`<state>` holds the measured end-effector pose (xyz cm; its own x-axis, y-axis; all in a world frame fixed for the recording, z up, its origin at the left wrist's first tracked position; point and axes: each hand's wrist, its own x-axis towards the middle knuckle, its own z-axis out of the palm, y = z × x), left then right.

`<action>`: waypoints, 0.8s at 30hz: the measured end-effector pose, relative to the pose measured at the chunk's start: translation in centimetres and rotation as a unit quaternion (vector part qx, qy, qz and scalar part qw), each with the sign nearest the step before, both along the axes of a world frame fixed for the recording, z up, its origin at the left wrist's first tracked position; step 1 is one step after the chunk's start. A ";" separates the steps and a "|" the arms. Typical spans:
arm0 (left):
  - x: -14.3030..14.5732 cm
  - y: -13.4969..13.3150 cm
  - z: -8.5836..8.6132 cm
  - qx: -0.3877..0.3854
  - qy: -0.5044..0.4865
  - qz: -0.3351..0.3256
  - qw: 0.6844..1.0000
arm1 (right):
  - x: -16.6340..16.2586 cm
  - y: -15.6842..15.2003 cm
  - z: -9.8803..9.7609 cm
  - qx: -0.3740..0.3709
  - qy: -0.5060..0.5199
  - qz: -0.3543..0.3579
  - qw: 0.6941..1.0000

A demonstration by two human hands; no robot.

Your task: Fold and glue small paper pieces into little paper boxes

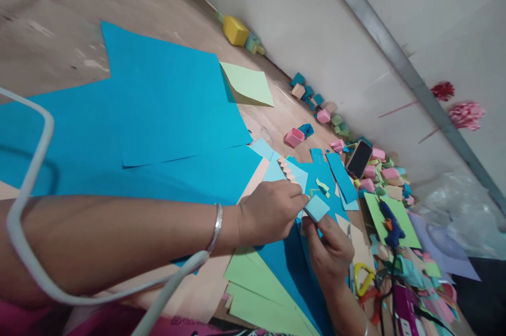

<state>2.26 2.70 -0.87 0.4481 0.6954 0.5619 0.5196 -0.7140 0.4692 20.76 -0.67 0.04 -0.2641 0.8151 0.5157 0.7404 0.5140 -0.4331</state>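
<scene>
- A white cable (pixel 27 183) loops across the nearest edge of the view, over the forearm at 9 o'clock.
- Pale green paper strips (pixel 261 294) lie fanned on the table (pixel 47 20) at 6 o'clock, just below the hands.
- The left hand (pixel 269 212) reaches in from 9 o'clock with a silver bangle (pixel 216 228) on its wrist. Its grip is narrow, the fingertips pinched on the left edge of the light blue paper piece (pixel 316 208).
- The right hand (pixel 330 252) comes up from 5 o'clock. Its grip is also closed on that piece, with the thumb on top and the fingers under its lower edge.
- The light blue paper piece is a small folded square held between both hands, just above the table at the middle of the view.
- At 4 o'clock from the hands lie yellow-handled scissors (pixel 363 278), and at 3 o'clock a dark blue glue gun (pixel 389 225) rests on a green sheet (pixel 407 220).
- Large blue paper sheets (pixel 166 104) overlap across the table from 9 to 11 o'clock, with a light green sheet (pixel 249 83) beyond them at 12 o'clock.
- A phone (pixel 359 158) lies at 2 o'clock among small folded paper boxes, with a pink paper box (pixel 294 137) near it at 1 o'clock.
- A yellow box (pixel 235 30) sits farthest off at 12 o'clock, against the wall (pixel 316 20).
- A pink paper flower (pixel 466 114) hangs on the wall at 2 o'clock.
</scene>
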 end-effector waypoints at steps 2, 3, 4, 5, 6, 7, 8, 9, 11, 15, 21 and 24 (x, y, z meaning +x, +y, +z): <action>0.0 0.0 -0.1 0.007 0.006 0.006 1.000 | 0.2 0.0 -0.1 -0.016 0.004 -0.006 1.000; 0.0 -0.1 -0.1 0.012 0.011 0.010 1.000 | 0.2 0.0 -0.2 -0.019 0.005 -0.007 1.000; 0.0 -0.1 -0.1 0.017 0.015 0.011 1.000 | 0.3 0.0 -0.2 -0.022 0.005 -0.006 1.000; 0.0 -0.1 -0.1 0.023 0.020 0.009 0.999 | 0.4 0.0 -0.2 -0.022 0.004 -0.004 1.000; 0.1 -0.2 -0.2 0.027 0.025 0.007 0.999 | 0.4 0.0 -0.2 -0.020 0.003 -0.003 1.000; 0.1 -0.2 -0.2 0.030 0.029 0.006 0.999 | 0.4 0.0 -0.2 -0.017 0.000 -0.004 1.000; 0.1 -0.2 -0.2 0.031 0.033 0.005 0.999 | 0.4 0.0 -0.2 -0.014 -0.003 -0.006 1.000; 0.1 -0.3 -0.2 0.031 0.036 0.005 0.999 | 0.4 0.0 -0.2 -0.012 -0.006 -0.008 1.000; 0.0 -0.3 -0.2 0.030 0.040 0.003 0.999 | 0.4 0.0 -0.1 -0.008 -0.010 -0.012 1.000; -0.1 -0.4 -0.1 0.030 0.039 -0.012 0.999 | 0.1 0.0 0.1 -0.010 -0.012 -0.012 1.000; -0.3 -0.4 0.2 0.029 0.028 -0.022 0.999 | 0.0 -0.1 0.3 -0.011 -0.015 -0.007 1.000; -0.3 -0.5 0.3 0.029 0.029 -0.026 0.999 | 0.1 -0.1 0.1 -0.014 -0.016 -0.001 1.000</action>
<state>1.94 2.23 -0.61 0.5156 0.6373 0.5727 0.5063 -0.7659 0.3964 20.85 -0.75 0.17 -0.2789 0.8291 0.4846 0.7546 0.5013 -0.4234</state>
